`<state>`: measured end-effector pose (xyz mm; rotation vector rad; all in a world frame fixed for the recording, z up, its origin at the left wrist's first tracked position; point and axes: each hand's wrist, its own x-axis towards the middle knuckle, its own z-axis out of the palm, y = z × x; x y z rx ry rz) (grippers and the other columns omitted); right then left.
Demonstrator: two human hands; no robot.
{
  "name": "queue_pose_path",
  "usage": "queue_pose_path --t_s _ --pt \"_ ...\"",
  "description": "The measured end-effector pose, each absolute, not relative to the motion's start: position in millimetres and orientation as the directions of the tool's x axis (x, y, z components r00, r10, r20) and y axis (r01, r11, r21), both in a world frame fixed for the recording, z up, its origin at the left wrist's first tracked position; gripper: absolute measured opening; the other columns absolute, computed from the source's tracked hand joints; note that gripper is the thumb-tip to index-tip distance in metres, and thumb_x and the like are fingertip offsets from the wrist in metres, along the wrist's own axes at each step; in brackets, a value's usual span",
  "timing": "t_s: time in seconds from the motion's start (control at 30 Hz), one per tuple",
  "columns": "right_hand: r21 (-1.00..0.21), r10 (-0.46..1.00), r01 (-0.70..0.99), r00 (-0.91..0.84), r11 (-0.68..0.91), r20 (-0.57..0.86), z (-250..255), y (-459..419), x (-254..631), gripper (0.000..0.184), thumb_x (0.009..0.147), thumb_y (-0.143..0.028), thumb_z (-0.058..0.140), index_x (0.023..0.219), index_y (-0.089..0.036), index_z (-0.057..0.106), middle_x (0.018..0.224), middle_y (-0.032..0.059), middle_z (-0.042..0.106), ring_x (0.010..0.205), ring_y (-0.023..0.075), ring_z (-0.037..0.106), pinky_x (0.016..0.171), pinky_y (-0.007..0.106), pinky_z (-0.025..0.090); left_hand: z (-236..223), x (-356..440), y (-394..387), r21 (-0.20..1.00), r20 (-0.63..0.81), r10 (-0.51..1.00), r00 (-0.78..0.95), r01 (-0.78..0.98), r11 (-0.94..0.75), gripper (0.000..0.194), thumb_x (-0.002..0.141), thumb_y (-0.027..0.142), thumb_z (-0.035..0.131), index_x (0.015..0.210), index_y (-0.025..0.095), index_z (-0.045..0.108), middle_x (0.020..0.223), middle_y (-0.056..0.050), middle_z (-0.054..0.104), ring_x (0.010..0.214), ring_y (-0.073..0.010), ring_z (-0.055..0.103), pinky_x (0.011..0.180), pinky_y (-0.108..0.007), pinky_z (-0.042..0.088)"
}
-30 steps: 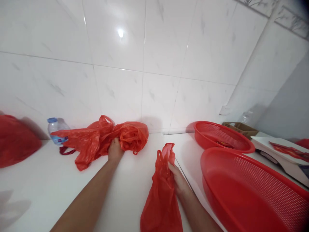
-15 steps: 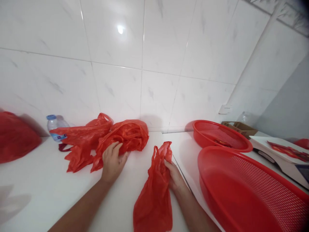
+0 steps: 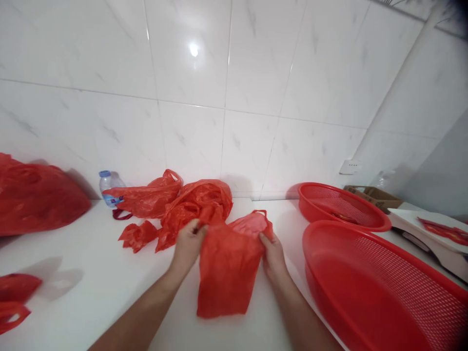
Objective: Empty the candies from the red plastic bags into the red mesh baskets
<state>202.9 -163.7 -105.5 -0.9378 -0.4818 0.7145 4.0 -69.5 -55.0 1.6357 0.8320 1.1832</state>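
Between my two hands a red plastic bag (image 3: 230, 273) is spread flat, its mouth at the top and its closed bottom hanging toward me. My left hand (image 3: 189, 243) is closed on the upper left corner. On the other side, my right hand (image 3: 273, 253) pinches the bag's right edge just below a handle loop. Right behind my left hand lies a crumpled heap of red plastic bags (image 3: 208, 195), loosely bunched against the wall.
Large red perforated baskets (image 3: 340, 287) (image 3: 343, 204) stand on the right. Beyond them are a white scale (image 3: 420, 229) with red pieces on top and a brown box (image 3: 373, 197). A bottle (image 3: 106, 183) and a full red bag (image 3: 40, 200) sit left.
My left hand has left the heap and taken hold of the bag's left corner. The bag, narrow and gathered before, is now stretched wide. The view has turned slightly left.
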Motion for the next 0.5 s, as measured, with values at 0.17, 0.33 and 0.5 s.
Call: queue_pose_path --t_s 0.17,0.33,0.5 --pt "-0.932 0.557 -0.063 0.815 0.356 0.158 -91 -171 211 0.029 0.07 -0.038 0.068 0.088 -0.018 0.056 0.076 -0.0017 0.062 0.068 0.0148 0.057 0.061 0.026 0.046 -17 -35 -67 0.907 0.38 0.911 0.158 -0.258 -0.334 0.016 0.075 0.032 0.065 0.084 0.019 0.06 0.076 0.003 0.056 0.068 -0.0098 0.051 0.064 -0.02 0.043" --pt "-0.868 0.344 0.462 0.797 0.183 0.497 -65 -188 183 0.053 0.074 -0.034 0.064 0.12 -0.019 0.044 0.114 0.0093 0.051 0.1 0.0225 0.053 0.083 0.038 0.047 -8 -46 -83 0.936 0.309 0.928 0.209 -0.238 -0.259 0.016 0.074 0.03 0.067 0.082 0.02 0.058 0.081 0.003 0.056 0.066 -0.0086 0.049 0.06 -0.019 0.044" --pt "-0.364 0.169 0.92 0.339 0.144 0.925 -49 -208 156 0.045 0.078 -0.022 0.058 0.122 -0.02 0.045 0.116 0.0122 0.049 0.112 0.0264 0.047 0.09 0.047 0.043 -5 -48 -91 0.928 0.356 0.895 0.269 -0.212 -0.305 0.013 0.074 0.026 0.067 0.083 0.021 0.059 0.084 0.002 0.058 0.072 -0.0108 0.052 0.066 -0.021 0.045"
